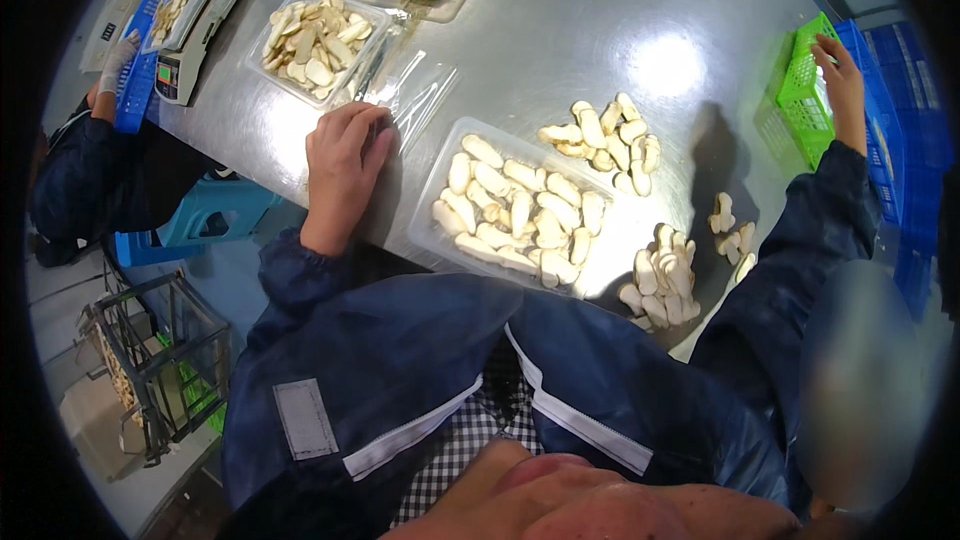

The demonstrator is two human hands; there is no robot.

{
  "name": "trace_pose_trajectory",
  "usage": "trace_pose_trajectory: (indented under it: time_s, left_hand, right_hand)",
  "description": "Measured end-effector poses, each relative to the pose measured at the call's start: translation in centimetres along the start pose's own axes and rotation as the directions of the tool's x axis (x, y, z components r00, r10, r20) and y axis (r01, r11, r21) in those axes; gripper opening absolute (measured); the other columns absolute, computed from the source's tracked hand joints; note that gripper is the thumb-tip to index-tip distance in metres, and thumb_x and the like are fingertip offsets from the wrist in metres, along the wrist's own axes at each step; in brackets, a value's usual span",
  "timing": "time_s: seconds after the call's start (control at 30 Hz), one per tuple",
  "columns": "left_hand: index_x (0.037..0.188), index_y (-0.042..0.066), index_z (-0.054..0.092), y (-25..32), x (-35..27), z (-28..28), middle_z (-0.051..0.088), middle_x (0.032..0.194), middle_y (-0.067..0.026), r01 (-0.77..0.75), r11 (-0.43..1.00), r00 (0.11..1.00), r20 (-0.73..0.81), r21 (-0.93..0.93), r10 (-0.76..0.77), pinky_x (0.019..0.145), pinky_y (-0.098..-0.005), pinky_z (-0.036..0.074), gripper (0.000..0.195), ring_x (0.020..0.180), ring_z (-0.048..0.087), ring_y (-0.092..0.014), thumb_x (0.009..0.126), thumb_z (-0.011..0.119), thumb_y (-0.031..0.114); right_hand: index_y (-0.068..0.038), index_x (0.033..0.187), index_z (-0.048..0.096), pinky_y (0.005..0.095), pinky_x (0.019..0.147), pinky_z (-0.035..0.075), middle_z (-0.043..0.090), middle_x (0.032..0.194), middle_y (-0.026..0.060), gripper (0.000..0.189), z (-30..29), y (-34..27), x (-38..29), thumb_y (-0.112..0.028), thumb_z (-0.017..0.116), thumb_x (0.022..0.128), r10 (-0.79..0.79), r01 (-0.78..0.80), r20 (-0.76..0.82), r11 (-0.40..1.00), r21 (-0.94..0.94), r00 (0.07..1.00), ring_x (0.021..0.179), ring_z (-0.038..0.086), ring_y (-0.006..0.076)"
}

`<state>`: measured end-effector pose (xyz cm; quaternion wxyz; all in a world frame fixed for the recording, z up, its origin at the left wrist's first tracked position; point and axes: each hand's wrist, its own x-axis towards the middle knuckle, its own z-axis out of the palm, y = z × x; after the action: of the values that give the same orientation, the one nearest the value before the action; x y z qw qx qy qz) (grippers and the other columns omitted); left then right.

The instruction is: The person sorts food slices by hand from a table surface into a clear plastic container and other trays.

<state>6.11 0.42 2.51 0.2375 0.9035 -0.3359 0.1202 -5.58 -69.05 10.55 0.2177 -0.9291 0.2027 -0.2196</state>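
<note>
My left hand [345, 165] rests at the near edge of the steel table, fingers loosely curled, thumb apart, and nothing visible in it. Just beyond its fingertips lie clear plastic bags [420, 94]. At the far right, my right hand [844, 86] is over a bright green plastic basket [801, 79]; whether its fingers grip anything is unclear. Between my hands, a clear plastic tray [431, 221] holds pale mushroom pieces [517, 210] in a loose layer. More mushroom pieces lie in a pile [611, 135] behind the tray and in another pile [664, 277] to its right.
Filled trays of sliced mushrooms [319, 45] stand toward the back left. A co-worker's gloved hand [120, 60] is by a digital scale [176, 71] and a blue basket [139, 94]. Blue crates [896, 165] stand beyond my right arm. A blue stool [217, 210] is below the table.
</note>
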Motion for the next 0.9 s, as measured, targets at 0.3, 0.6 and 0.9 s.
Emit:
trace_pose_trajectory:
  time_s: [0.3, 0.6, 0.9]
  left_hand:
    - [0.093, 0.005, 0.063, 0.1, 0.3, 1.9, 0.064, 0.095, -0.0104, -0.137, 0.98, 0.971, -0.217, -0.145, 0.104, 0.08, -0.0428, 0.047, 0.006, 0.089, 0.059, -0.033, 0.088, 0.066, 0.002]
    - [0.101, 0.004, 0.066, -0.5, -3.6, 1.5, 0.066, 0.103, -0.0127, -0.14, 0.96, 0.959, -0.274, -0.241, 0.071, 0.087, -0.0444, 0.048, 0.014, 0.098, 0.061, -0.036, 0.086, 0.067, 0.002]
    - [0.111, 0.002, 0.067, -1.7, -4.1, 0.1, 0.067, 0.112, -0.0144, -0.061, 0.863, 0.948, -0.299, -0.502, -0.107, 0.097, -0.0424, 0.048, 0.025, 0.108, 0.062, -0.035, 0.086, 0.066, 0.001]
  right_hand:
    - [0.0, 0.115, 0.071, 0.0296, 0.08, 0.055, 0.075, 0.1, 0.0089, 0.027, 4.0, -27.4, -14.2, -0.021, 0.07, 0.099, -0.296, 0.207, 0.341, 0.94, 0.272, 0.892, 0.09, 0.07, 0.0158]
    - [-0.002, 0.104, 0.076, 0.0444, 0.085, 0.056, 0.075, 0.103, 0.0192, 0.048, 24.2, -37.7, -13.9, -0.046, 0.074, 0.085, -0.126, 0.15, 0.452, 0.988, -0.018, 0.883, 0.095, 0.072, 0.0376]
    - [-0.006, 0.091, 0.07, 0.032, 0.078, 0.053, 0.072, 0.094, 0.0065, 0.016, 21.7, -38.8, -15.1, -0.019, 0.078, 0.088, -0.115, -0.081, 0.435, 0.91, 0.407, 0.893, 0.088, 0.067, 0.0142]
